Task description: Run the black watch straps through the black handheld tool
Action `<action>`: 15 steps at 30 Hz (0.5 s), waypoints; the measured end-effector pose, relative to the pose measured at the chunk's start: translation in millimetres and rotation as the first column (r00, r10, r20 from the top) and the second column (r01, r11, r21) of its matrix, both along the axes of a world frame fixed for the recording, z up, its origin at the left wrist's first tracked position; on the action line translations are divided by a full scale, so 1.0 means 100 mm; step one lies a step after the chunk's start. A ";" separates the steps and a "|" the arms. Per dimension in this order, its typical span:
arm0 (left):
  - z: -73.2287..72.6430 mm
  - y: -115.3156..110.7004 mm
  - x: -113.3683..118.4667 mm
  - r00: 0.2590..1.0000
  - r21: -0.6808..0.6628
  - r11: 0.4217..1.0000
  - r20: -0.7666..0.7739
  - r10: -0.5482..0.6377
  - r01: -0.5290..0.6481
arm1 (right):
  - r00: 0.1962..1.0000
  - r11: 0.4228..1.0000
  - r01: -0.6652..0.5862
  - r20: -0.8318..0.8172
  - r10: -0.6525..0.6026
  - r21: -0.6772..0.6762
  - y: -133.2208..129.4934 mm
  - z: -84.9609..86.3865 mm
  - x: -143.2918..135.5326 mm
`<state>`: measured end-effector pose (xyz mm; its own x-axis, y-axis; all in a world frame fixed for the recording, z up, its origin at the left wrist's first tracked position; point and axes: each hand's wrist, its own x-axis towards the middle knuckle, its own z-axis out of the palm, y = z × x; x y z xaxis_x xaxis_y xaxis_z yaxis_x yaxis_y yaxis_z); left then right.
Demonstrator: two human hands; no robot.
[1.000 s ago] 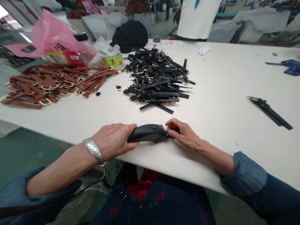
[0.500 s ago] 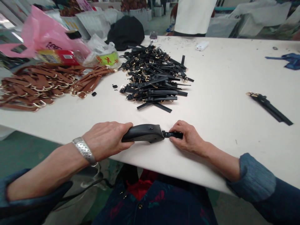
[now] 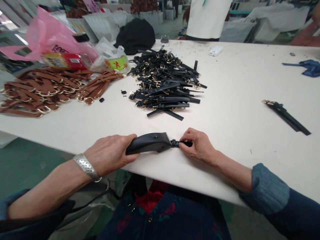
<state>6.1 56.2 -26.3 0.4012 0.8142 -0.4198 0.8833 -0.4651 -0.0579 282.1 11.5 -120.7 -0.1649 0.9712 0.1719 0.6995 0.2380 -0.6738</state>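
My left hand (image 3: 112,151), with a silver bracelet at its wrist, is wrapped round a black handheld tool (image 3: 148,142). The tool's front end points right, close to the end of a small black strap (image 3: 175,143). That strap is pinched between thumb and fingers of my right hand (image 3: 196,144); part of it is hidden by the fingers. Whether tool and strap touch is hard to tell. Beyond my hands lies a heap of black straps (image 3: 165,83) with gold buckles.
Brown straps (image 3: 47,86) are piled at the left, before a pink bag (image 3: 50,36). A black cap (image 3: 136,35) lies behind. At the right are black straps (image 3: 287,116) and a blue cloth (image 3: 310,67). A person in white (image 3: 208,20) stands across the table (image 3: 240,83).
My left hand and the tool have shifted slightly left, and my right hand a little left too, still pinching the strap. Part of another person's arm has appeared at the upper right.
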 end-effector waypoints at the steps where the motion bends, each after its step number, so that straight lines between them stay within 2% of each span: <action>1: 0.00 0.00 0.00 1.000 0.004 1.000 -0.002 -0.006 0.006 | 0.999 1.000 0.003 0.038 -0.002 -0.020 0.01 0.02 -0.02; 4: 0.00 0.00 0.04 1.000 0.009 1.000 -0.004 -0.008 0.008 | 0.988 0.999 0.017 0.151 -0.010 -0.045 0.04 0.08 -0.06; 10: -0.02 0.01 0.04 1.000 -0.018 1.000 -0.004 0.007 -0.007 | 0.943 0.999 0.045 0.330 -0.046 0.009 0.01 0.08 -0.14; 15: -0.05 0.01 0.02 1.000 -0.018 1.000 -0.008 0.024 -0.024 | 0.954 0.997 0.076 0.292 -0.066 -0.023 0.01 0.06 -0.14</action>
<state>8.0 56.9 -31.1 0.3785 0.8159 -0.4370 0.8938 -0.4449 -0.0566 268.0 12.4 -114.3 -0.1335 0.9866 0.0933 0.8807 0.1613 -0.4454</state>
